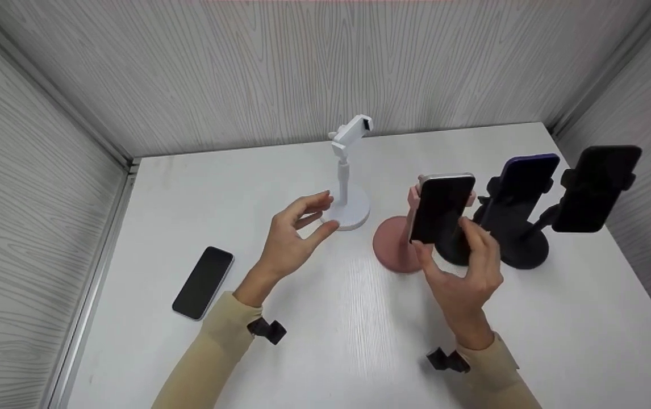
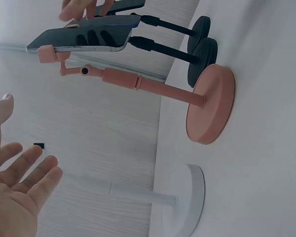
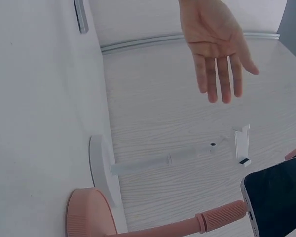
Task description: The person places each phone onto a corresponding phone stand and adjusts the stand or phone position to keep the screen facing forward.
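Pink stand [image 1: 392, 245] holds phone [image 1: 442, 199]; right hand [image 1: 466, 278] loosely parted, perhaps touching; left hand [image 1: 290, 244] spread, empty.

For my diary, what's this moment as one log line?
left hand: empty; right hand: at phone in pink stand, touch unclear; white stand: empty

The phone [image 1: 443, 204] near the right hand [image 1: 464, 278] has a glossy screen. Beyond the left hand [image 1: 291, 238], the stand [image 1: 344, 184] looks smooth plastic.
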Demonstrator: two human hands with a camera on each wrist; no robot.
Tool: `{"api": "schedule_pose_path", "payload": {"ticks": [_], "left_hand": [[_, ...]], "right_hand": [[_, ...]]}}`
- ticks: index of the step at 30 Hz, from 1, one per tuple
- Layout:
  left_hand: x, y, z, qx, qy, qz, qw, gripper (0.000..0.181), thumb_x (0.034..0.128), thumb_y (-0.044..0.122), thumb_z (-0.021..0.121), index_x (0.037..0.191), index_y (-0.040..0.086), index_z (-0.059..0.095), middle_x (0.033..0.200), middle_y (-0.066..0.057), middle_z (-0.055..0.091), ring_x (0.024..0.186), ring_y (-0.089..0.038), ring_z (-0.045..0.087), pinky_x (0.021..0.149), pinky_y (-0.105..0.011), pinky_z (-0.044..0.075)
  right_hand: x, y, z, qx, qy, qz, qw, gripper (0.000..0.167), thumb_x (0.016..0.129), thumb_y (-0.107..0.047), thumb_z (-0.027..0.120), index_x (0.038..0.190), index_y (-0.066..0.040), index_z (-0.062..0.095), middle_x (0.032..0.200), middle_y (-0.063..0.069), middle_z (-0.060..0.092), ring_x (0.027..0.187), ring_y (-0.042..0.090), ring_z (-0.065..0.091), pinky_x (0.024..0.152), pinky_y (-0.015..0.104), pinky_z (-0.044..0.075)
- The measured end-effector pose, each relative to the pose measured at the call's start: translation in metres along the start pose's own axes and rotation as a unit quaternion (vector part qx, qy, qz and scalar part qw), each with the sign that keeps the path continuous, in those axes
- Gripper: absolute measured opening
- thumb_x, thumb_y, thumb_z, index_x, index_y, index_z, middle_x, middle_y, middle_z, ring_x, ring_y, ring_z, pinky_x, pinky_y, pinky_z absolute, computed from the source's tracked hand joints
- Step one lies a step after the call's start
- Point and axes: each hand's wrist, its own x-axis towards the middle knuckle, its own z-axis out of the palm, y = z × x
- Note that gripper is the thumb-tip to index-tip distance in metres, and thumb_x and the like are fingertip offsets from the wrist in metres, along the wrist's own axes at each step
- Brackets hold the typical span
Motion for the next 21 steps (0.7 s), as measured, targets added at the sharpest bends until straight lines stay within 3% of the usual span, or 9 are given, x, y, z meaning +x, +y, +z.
{"api": "schedule_pose_path", "payload": {"ticks": [2,4,10,16,21], "left_hand": [[-0.007,-0.004,-0.007,0.008,0.006,-0.008,0.9999,0.053,0.0952,0.014,0.079,0.143,0.0,0.06,0.14,-0.017,0.068,0.13,-0.031,0.067,0.111,-0.039,0.056],[-0.014,-0.008,-0.015,0.008,0.011,-0.017,0.9998,0.054,0.0947,0.012,0.079,0.143,0.0,0.06,0.14,-0.017,0.067,0.131,-0.032,0.066,0.113,-0.04,0.055],[-0.036,-0.023,-0.034,0.018,0.027,-0.051,0.9982,0.054,0.0952,0.011,0.079,0.145,0.001,0.059,0.143,-0.015,0.066,0.136,-0.031,0.063,0.118,-0.039,0.05],[-0.063,-0.043,-0.054,0.06,0.053,-0.092,0.9925,0.056,0.0955,0.015,0.079,0.146,0.003,0.058,0.149,-0.012,0.063,0.141,-0.029,0.059,0.123,-0.041,0.044],[-0.082,-0.057,-0.074,0.069,0.074,-0.14,0.985,0.057,0.0968,0.016,0.078,0.148,0.002,0.056,0.152,-0.013,0.061,0.144,-0.029,0.055,0.125,-0.041,0.04]], "right_hand": [[-0.002,-0.005,0.004,0.025,0.002,-0.03,0.9992,0.063,0.084,-0.044,0.089,0.111,0.011,0.074,0.103,0.026,0.074,0.101,0.027,0.074,0.105,0.02,0.057],[-0.004,-0.009,0.008,0.06,-0.023,-0.059,0.9962,0.053,0.086,-0.038,0.088,0.106,0.01,0.075,0.1,0.025,0.074,0.099,0.028,0.074,0.104,0.02,0.057],[-0.011,-0.015,0.017,0.117,-0.164,-0.099,0.9744,0.037,0.088,-0.028,0.087,0.104,0.005,0.079,0.099,0.021,0.075,0.094,0.031,0.071,0.106,0.017,0.054],[-0.02,-0.01,0.028,0.07,-0.297,-0.12,0.9446,0.042,0.076,-0.019,0.096,0.112,-0.006,0.08,0.108,0.012,0.077,0.097,0.025,0.073,0.096,0.024,0.06],[-0.026,-0.006,0.038,0.034,-0.388,-0.116,0.9135,0.043,0.078,-0.02,0.095,0.117,-0.009,0.079,0.113,0.01,0.076,0.099,0.022,0.072,0.085,0.031,0.063]]}}
